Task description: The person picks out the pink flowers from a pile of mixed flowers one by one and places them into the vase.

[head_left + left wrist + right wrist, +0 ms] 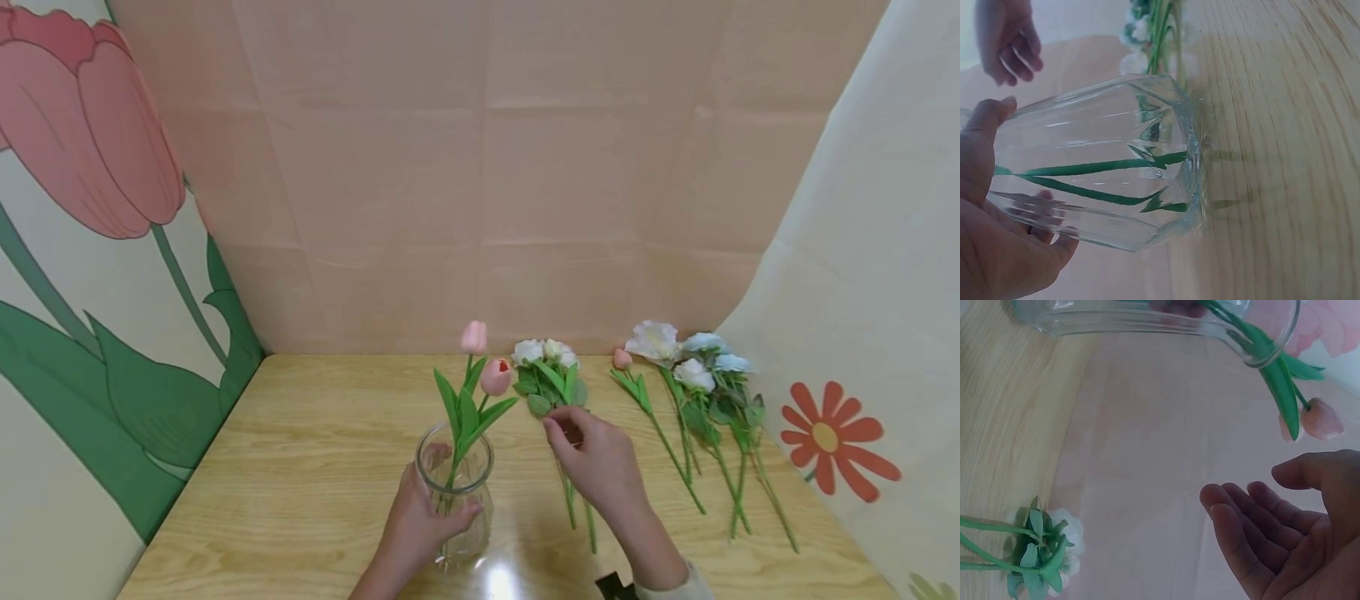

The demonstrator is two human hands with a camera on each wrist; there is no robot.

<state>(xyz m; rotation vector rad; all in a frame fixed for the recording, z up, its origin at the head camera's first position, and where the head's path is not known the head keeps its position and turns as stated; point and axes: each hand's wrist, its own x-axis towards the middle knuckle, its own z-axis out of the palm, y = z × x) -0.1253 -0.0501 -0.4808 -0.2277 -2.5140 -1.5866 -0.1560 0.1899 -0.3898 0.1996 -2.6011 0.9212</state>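
Note:
My left hand [429,512] grips a clear glass vase [1085,140], thumb on one side and fingers on the other. The vase stands upright on the wooden table. Two pink tulips [496,377] with green leaves rise from its mouth, and their green stems [1085,169] show through the glass. To the right of the vase, my right hand [600,458] hovers with nothing in it; its fingers [1254,528] are loosely bent and apart from the thumb. In the head view it covers part of the white flowers [528,351] and their stems lying behind it.
Farther right lie a single pink tulip [622,359], a large white flower [654,342], a white rose [694,375] and pale blue flowers [731,363], stems toward me. A plain backdrop [480,183] closes off the table's [315,467] back edge, with printed sheets at both sides.

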